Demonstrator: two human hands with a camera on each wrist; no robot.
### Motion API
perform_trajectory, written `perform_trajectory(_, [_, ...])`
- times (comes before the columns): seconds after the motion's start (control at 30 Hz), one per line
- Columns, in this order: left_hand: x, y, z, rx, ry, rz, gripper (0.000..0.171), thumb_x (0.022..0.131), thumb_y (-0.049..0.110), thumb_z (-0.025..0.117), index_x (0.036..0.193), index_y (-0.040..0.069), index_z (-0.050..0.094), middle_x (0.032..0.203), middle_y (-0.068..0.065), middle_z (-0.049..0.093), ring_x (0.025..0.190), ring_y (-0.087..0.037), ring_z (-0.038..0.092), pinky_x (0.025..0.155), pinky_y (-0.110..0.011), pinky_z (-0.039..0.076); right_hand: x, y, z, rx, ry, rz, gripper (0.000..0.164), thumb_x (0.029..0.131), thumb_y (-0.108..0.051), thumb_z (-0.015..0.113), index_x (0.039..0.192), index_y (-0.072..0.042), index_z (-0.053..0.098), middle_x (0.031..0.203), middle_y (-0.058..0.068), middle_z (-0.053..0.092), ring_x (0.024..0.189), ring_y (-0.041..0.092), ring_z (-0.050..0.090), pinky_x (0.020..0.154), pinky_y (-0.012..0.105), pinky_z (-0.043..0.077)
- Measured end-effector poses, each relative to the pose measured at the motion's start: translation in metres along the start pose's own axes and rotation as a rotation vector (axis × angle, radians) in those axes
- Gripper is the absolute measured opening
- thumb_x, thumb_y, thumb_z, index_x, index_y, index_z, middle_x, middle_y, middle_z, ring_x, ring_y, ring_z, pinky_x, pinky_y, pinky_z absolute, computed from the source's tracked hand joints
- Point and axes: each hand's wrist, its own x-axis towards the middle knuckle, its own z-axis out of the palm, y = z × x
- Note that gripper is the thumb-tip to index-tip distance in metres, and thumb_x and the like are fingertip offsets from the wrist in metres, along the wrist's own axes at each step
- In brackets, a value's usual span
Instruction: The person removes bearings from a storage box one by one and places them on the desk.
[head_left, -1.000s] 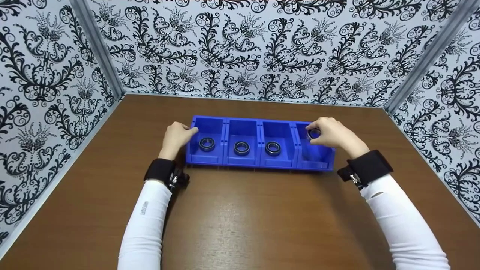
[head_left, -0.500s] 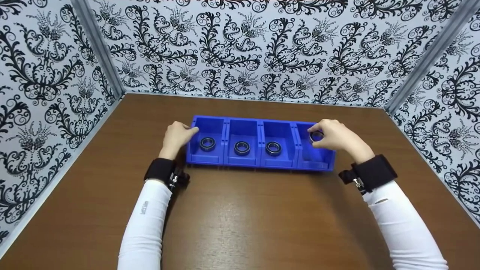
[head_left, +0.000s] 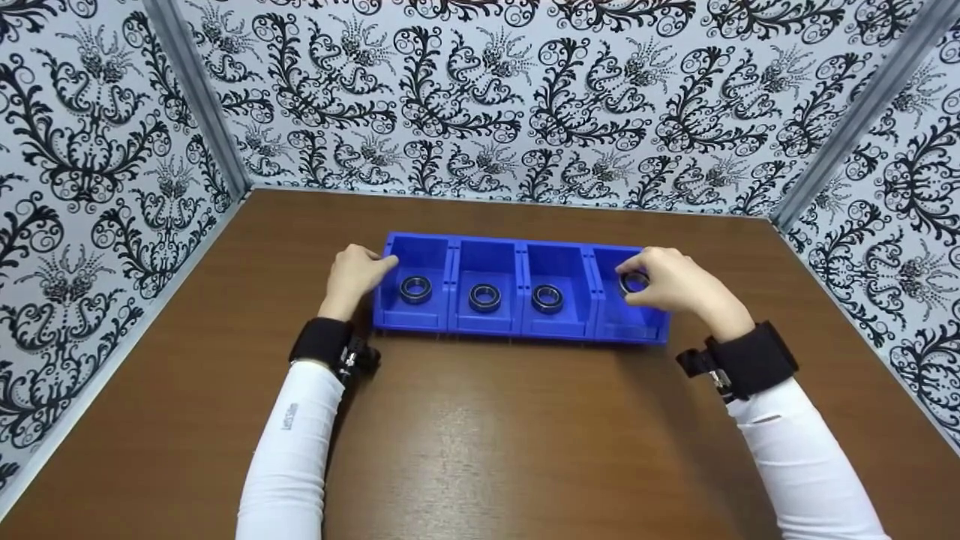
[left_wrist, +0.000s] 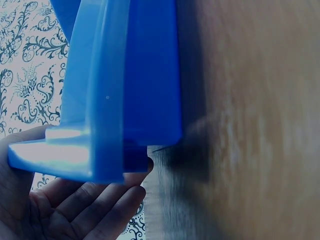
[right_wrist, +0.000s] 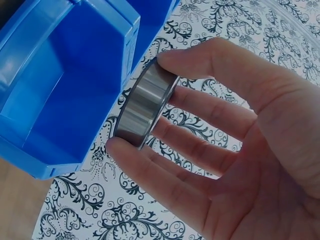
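Four joined blue bins, a single row [head_left: 484, 325], lie across the table. My left hand [head_left: 352, 276] grips the outer wall of the leftmost bin, thumb over the rim; in the left wrist view its fingers [left_wrist: 107, 200] lie along the wall's outer side. In my right hand [head_left: 682, 281], thumb and a fingertip pinch a ball bearing [right_wrist: 147, 97] by its steel outer ring. That bearing is tilted and held over the rightmost bin in the head view. The other three bins each have one bearing lying flat: left [head_left: 415, 300], second [head_left: 484, 308], third [head_left: 547, 308].
The brown table [head_left: 465, 435] extends in front of the bins and to both sides. Patterned white and black panels [head_left: 480, 97] stand behind and at the sides, with grey metal posts [head_left: 196, 94] at the corners.
My right hand has moved slightly toward me and to the right, carrying the bearing with it. The left hand keeps its grip on the bin, and the bins have stayed in place.
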Motion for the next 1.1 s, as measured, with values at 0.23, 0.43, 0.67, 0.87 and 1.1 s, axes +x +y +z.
perform_trajectory(0.23, [0.000, -0.001, 0.000, 0.000, 0.000, -0.001, 0.040, 0.091, 0.042, 0.068, 0.062, 0.012, 0.068, 0.069, -0.002, 0.061, 0.073, -0.024, 0.056, 0.063, -0.033, 0.041, -0.006, -0.004, 0.001, -0.015, 0.012, -0.012, 0.043, 0.079, -0.011, 0.071, 0.120, 0.002, 0.072, 0.106, 0.017, 0.072, 0.086, 0.025, 0.056, 0.070, 0.033, 0.040])
perform_trajectory(0.43, [0.000, -0.001, 0.000, 0.005, -0.009, -0.014, 0.041, 0.092, 0.043, 0.067, 0.085, 0.005, 0.080, 0.088, -0.011, 0.072, 0.081, -0.027, 0.061, 0.073, -0.037, 0.048, -0.011, -0.007, 0.003, -0.012, 0.026, -0.015, 0.041, 0.079, -0.012, 0.072, 0.118, 0.001, 0.073, 0.107, 0.018, 0.071, 0.088, 0.026, 0.057, 0.071, 0.035, 0.042])
perform_trajectory(0.67, [0.001, 0.000, 0.001, -0.002, -0.003, -0.011, 0.040, 0.091, 0.043, 0.067, 0.072, 0.008, 0.073, 0.074, -0.004, 0.064, 0.075, -0.025, 0.058, 0.066, -0.034, 0.043, -0.017, -0.008, 0.004, -0.011, 0.043, -0.029, 0.038, 0.078, -0.013, 0.073, 0.114, 0.000, 0.074, 0.102, 0.015, 0.070, 0.089, 0.026, 0.058, 0.071, 0.036, 0.043])
perform_trajectory(0.87, [0.000, 0.000, 0.001, 0.003, -0.009, -0.014, 0.040, 0.091, 0.042, 0.066, 0.092, 0.006, 0.082, 0.092, -0.013, 0.076, 0.081, -0.027, 0.065, 0.076, -0.041, 0.052, -0.023, -0.009, 0.004, -0.015, 0.060, -0.055, 0.034, 0.078, -0.012, 0.073, 0.110, 0.000, 0.075, 0.104, 0.016, 0.073, 0.092, 0.028, 0.061, 0.075, 0.039, 0.047])
perform_trajectory(1.1, [0.001, -0.001, 0.001, 0.006, -0.006, -0.004, 0.040, 0.092, 0.042, 0.067, 0.088, 0.004, 0.081, 0.084, -0.009, 0.072, 0.078, -0.026, 0.063, 0.072, -0.038, 0.050, -0.030, -0.010, 0.006, -0.032, 0.059, -0.048, 0.034, 0.078, -0.013, 0.074, 0.110, -0.001, 0.075, 0.104, 0.016, 0.071, 0.094, 0.030, 0.064, 0.074, 0.044, 0.050])
